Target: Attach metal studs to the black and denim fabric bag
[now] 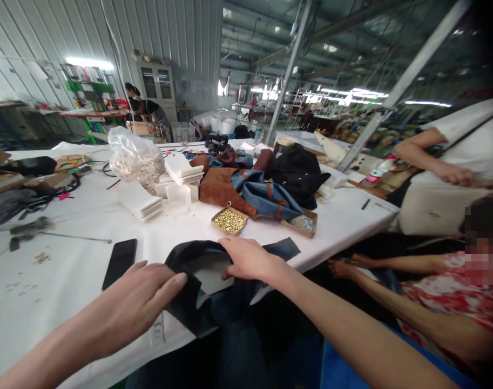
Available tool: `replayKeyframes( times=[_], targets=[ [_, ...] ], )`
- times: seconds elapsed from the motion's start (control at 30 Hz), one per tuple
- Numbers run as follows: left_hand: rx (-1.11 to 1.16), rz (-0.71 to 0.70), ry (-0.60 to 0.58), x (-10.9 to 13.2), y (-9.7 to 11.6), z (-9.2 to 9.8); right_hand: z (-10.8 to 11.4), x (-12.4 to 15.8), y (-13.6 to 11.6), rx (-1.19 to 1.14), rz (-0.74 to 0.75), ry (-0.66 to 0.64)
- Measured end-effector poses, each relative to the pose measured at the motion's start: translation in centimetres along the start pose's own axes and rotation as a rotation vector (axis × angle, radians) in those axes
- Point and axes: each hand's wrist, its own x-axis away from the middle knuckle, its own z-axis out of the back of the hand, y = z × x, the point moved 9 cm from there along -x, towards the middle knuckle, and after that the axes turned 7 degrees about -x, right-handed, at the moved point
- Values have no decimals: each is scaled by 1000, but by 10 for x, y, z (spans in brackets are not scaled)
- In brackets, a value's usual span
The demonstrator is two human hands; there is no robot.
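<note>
A dark blue-black fabric piece (193, 316), perhaps part of a bag, lies at the table's front edge and partly hangs over it. Its upper part curves round a gap where the white table shows. On its left side my left hand (147, 297) is closed, thumb along the cloth and fingertips mostly hidden behind. My right hand (246, 259) grips the upper right rim, fingers over the edge and thumb inside the opening. A black phone (120, 262) lies beyond my left hand. Just past my right hand sits a small box of gold-coloured metal pieces (230, 220).
Brown and blue bags (225, 189) are heaped mid-table beside stacked white pads (141, 201) and a clear plastic bag (135, 156). Another box (311, 229) holds silver pieces. A metal rod (76, 236) lies left. Close on my right sits a co-worker (444, 302); another stands behind.
</note>
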Motion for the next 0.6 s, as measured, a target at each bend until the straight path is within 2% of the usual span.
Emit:
replayKeyframes(
  times=[0.13,0.23,0.3,0.4,0.47,0.53,0.6],
  targets=[
    [62,131,-128,-14,-10,-20,15,3,20,-137,-25,-14],
    [-126,299,-133,-15,-26,-30,20,3,39,-338,-1,-75],
    [-292,317,-113,-13,-30,-43,21,3,50,-425,34,-115],
    [-437,182,5,-7,-27,-75,19,3,64,-497,85,-131],
    [-478,30,114,-5,-23,-104,21,4,75,-564,101,-71],
    [-435,-117,244,-4,-18,-129,20,5,88,-672,82,-5],
    [-363,-248,318,-6,-10,-149,13,5,101,-820,33,13]
  ],
)
